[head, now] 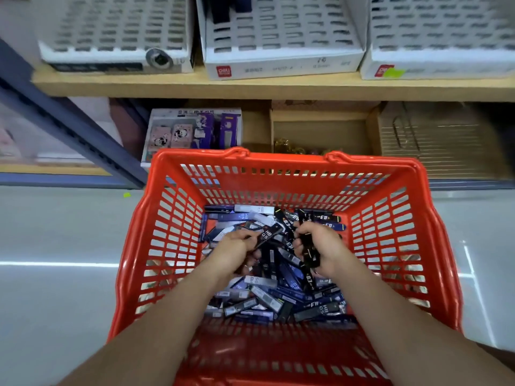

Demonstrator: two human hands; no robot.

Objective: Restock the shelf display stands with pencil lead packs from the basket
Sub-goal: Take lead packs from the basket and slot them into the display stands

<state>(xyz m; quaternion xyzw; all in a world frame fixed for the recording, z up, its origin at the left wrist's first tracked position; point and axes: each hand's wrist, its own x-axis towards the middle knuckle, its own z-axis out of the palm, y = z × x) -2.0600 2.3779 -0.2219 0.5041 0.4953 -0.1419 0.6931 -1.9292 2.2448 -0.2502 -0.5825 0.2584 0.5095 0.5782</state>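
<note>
as both hands work inside the red basket (390, 218), left hand (234, 246) pinches one black lead pack (269, 235), long axis slanting toward the right hand (323, 246), whose fingers (299, 243) clutch a bundle (310, 256); display stands (281, 37) sit beyond the basket.

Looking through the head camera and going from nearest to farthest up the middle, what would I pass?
Basket near wall → pencil lead packs → basket far wall → cardboard box on the lower shelf → white display stand on the upper shelf.
</note>
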